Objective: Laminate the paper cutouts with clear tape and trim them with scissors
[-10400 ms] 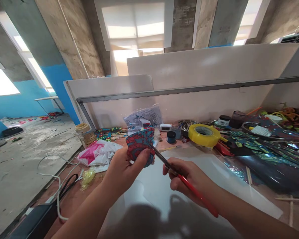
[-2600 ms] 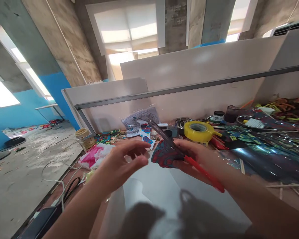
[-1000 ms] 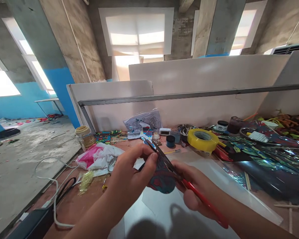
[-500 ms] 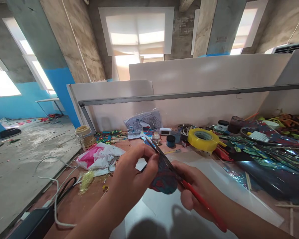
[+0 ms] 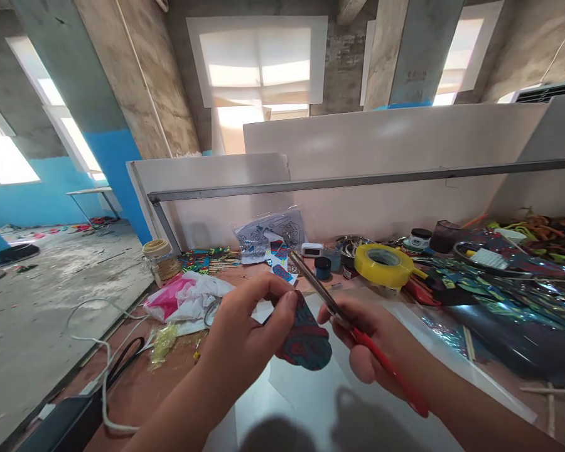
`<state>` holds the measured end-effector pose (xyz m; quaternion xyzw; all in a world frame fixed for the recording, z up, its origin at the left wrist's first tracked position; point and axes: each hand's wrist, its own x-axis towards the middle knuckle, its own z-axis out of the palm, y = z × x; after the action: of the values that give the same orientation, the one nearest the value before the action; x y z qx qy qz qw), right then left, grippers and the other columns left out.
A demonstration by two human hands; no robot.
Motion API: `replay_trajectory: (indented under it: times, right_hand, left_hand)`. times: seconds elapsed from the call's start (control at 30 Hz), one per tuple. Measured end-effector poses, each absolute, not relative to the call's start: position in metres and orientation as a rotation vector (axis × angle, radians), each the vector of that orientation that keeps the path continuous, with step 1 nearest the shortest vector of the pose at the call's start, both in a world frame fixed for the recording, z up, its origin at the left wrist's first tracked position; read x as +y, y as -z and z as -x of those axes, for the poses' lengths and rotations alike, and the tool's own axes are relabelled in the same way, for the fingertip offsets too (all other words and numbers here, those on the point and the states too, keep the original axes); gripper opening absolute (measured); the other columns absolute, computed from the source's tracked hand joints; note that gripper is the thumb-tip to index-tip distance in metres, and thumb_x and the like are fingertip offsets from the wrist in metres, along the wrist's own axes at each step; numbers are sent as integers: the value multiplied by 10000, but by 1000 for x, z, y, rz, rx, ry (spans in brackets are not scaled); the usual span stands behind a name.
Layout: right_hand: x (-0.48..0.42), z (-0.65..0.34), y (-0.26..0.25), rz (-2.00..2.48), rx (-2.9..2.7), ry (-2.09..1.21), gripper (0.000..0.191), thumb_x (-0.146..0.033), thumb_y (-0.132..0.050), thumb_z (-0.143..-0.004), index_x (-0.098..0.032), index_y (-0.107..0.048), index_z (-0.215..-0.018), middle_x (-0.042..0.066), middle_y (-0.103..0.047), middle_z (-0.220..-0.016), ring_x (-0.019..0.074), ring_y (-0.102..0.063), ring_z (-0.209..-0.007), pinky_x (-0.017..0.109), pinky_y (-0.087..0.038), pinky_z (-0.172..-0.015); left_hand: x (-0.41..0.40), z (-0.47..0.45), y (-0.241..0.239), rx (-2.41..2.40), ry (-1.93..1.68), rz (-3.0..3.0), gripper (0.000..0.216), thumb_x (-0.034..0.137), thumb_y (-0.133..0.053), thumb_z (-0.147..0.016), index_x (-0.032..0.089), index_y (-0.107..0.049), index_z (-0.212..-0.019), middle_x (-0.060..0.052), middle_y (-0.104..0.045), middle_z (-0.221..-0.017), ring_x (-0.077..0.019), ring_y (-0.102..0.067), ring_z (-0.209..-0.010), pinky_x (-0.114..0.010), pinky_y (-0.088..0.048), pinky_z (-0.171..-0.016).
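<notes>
My left hand [image 5: 245, 333] pinches a rounded paper cut-out [image 5: 306, 342] patterned in red and dark blue, thumb on its upper edge. My right hand [image 5: 367, 342] grips red-handled scissors [image 5: 339, 314]; the blades point up and left, closed or nearly so, just to the right of the cut-out. Both hands hover above a white sheet [image 5: 405, 389] lying on the table [image 5: 160, 383].
A yellow tape roll [image 5: 383, 262], small paint jars [image 5: 322, 267], a bagged colouring sheet [image 5: 268, 235] and shiny foil scraps [image 5: 499, 295] crowd the back and right. A pink-and-white plastic bag [image 5: 183, 295], a jar [image 5: 159, 254] and a white cable [image 5: 106, 351] lie at left. White partition boards [image 5: 381, 163] stand behind.
The scissors have come off the cut-out and now sit to its right. The cut-out has tilted lower in my left hand. Earlier it passed briefly to my right hand and back.
</notes>
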<state>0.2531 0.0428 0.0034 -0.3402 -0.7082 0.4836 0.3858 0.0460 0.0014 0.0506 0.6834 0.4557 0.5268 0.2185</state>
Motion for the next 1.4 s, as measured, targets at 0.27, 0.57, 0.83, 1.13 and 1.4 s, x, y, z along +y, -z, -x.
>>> replay_trajectory:
  times: [0.27,0.57,0.83,1.13,1.4]
  right_hand:
    - [49,-259,-2,749,-1869,-1288,543,-539,-910,-568,-263,-695,-983,9,-612,-875,223,-555,-782,328,-516,-739]
    - [43,-253,-6,796,-1793,-1283,507,-681,-775,-732,-243,-690,-972,1,-529,-726,192,-489,-680,313,-462,-636]
    - [33,-247,-23,950,-1623,-1275,185,-385,-685,-900,-207,-642,-930,-58,-486,-533,132,-445,-490,259,-376,-485]
    - [30,-256,-27,812,-1649,-1318,205,-408,-622,-945,-208,-580,-964,-60,-508,-565,122,-466,-502,252,-414,-509]
    - [40,-263,-25,701,-1634,-1216,219,-419,-567,-982,-210,-558,-921,-60,-514,-555,125,-472,-491,256,-423,-502]
  left_hand:
    - [1,-45,-52,1296,-1457,-1933,228,314,-560,-939,209,-657,-762,-7,-664,-696,-143,-621,-648,-242,-523,-596]
    - [8,-42,-46,1196,-1616,-1570,129,337,-721,-872,213,-690,-866,51,-643,-605,-91,-592,-492,-177,-489,-463]
    - [11,-44,-48,1063,-1604,-1492,207,377,-690,-912,206,-584,-862,64,-636,-610,-99,-628,-466,-188,-533,-454]
    - [12,-56,-43,1132,-1558,-1419,230,372,-705,-874,185,-588,-807,70,-542,-613,-67,-526,-516,-162,-463,-484]
    - [23,-41,-40,1094,-1291,-1562,212,351,-713,-866,167,-665,-772,34,-606,-650,-84,-572,-563,-188,-509,-535]
